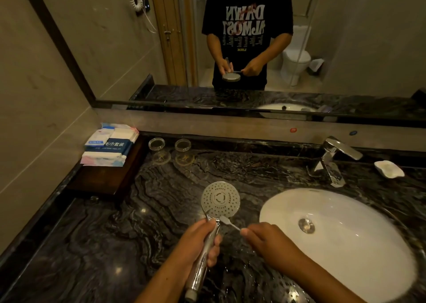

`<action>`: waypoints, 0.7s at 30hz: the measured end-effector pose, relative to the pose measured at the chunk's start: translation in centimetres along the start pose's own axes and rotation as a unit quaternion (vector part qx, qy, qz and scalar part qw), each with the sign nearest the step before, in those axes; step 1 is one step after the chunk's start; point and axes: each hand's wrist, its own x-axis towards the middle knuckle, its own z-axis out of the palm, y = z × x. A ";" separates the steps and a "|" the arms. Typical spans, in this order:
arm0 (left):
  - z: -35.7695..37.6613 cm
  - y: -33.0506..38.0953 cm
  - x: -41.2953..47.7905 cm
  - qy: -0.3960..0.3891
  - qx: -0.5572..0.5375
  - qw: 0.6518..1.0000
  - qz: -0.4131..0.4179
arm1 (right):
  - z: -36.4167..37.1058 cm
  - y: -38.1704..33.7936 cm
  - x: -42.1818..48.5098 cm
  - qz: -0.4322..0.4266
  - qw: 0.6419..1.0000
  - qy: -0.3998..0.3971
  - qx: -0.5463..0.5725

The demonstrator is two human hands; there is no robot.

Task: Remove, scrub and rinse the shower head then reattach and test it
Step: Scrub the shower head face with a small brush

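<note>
At the bottom middle of the frame, the left hand (198,240) has its fingers curled tight round the shiny handle of the shower head (220,199). The grip sits high on the handle, just under the neck. The round face with its many little holes sticks out above the grip, turned up toward the camera. The rest of the handle runs down below the hand to the bottom edge of the frame.

Just to the right, the right hand (265,240) pinches the thin stem of a small brush (230,223) between thumb and fingers. The brush tip touches the lower edge of the round face, close above the left thumb.

Both hands are held over a dark, wavy-patterned stone worktop (115,245). A white oval sink (345,233) lies at the right, with a silver drain plug (306,225) in it.

Farther back on the right, a silver tap (334,157) stands behind the sink, and a white soap dish (389,168) lies beside it. Toward the upper left, two glasses (156,144) stand side by side. Left of them, packets (110,143) are piled on a wooden tray (108,178).

A big mirror (92,37) fills the top of the frame. It shows the person in a black T-shirt, holding the shower head and brush.
</note>
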 end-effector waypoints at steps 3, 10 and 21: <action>0.4 0.1 0.1 -0.009 -0.005 1.000 0.001 | -1.4 0.3 0.8 0.036 0.994 0.076 0.063; 0.5 0.0 0.4 -0.005 -0.013 1.000 0.000 | -0.7 0.7 1.3 0.061 0.987 0.114 0.100; 0.6 -0.7 0.9 0.012 -0.013 1.000 -0.015 | 0.8 0.4 0.8 0.021 0.999 0.041 0.021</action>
